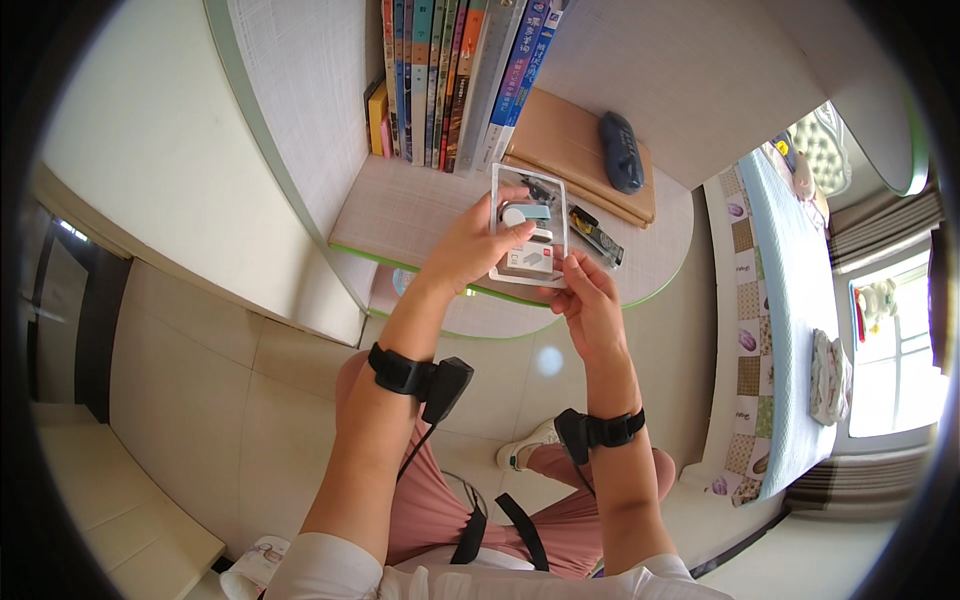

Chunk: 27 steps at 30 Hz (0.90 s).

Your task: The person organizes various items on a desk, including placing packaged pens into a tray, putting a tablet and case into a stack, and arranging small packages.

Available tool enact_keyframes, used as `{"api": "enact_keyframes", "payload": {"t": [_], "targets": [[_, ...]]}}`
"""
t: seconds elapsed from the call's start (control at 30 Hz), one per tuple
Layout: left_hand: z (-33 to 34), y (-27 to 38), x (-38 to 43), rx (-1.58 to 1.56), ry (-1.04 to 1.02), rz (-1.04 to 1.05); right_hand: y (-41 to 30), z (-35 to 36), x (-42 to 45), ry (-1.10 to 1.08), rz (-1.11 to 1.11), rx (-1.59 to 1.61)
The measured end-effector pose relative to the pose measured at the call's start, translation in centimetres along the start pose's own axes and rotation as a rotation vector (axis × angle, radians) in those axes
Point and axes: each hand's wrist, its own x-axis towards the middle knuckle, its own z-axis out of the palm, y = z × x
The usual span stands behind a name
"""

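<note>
Both hands hold a clear plastic box (528, 282) with a white rim above the edge of a rounded shelf (660, 259). My left hand (484, 240) grips its left side, with the thumb over a light-blue stapler-like item (534, 211) inside. Below that item, within the box, lies a small white box of staples (529, 257). Dark small items show at the box's upper end, too unclear to name. My right hand (586, 289) pinches the lower right corner. Just right of the plastic box, a dark packaged item (596, 234) with yellow markings lies on the shelf.
Upright books (439, 82) stand at the back left of the shelf. A dark-blue case (622, 154) rests on brown cardboard boxes (547, 135). A lower shelf (495, 324) shows underneath. To the right stands a bed (799, 315) with folded cloth on it.
</note>
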Motion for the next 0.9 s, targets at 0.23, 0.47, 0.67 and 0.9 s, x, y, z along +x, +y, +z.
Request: {"api": "enact_keyframes", "payload": {"t": [0.23, 0.47, 0.67, 0.9], "targets": [[0.4, -0.8, 0.2, -0.146, 0.062, 0.018, 0.3, 2.4, -2.0, -0.106, -0.009, -0.008], [0.7, -2.3, 1.0, -0.015, 0.066, 0.112, 2.0, 2.9, -0.6, 0.001, -0.014, 0.201], [0.3, -2.5, 1.2, -0.047, 0.038, 0.103, 1.8, 2.8, -0.4, 0.063, 0.020, 0.282], [0.5, -1.7, 0.7, -0.290, -0.010, 0.094, -1.7, 1.8, 3.6, 0.123, -0.095, 0.266]]}}
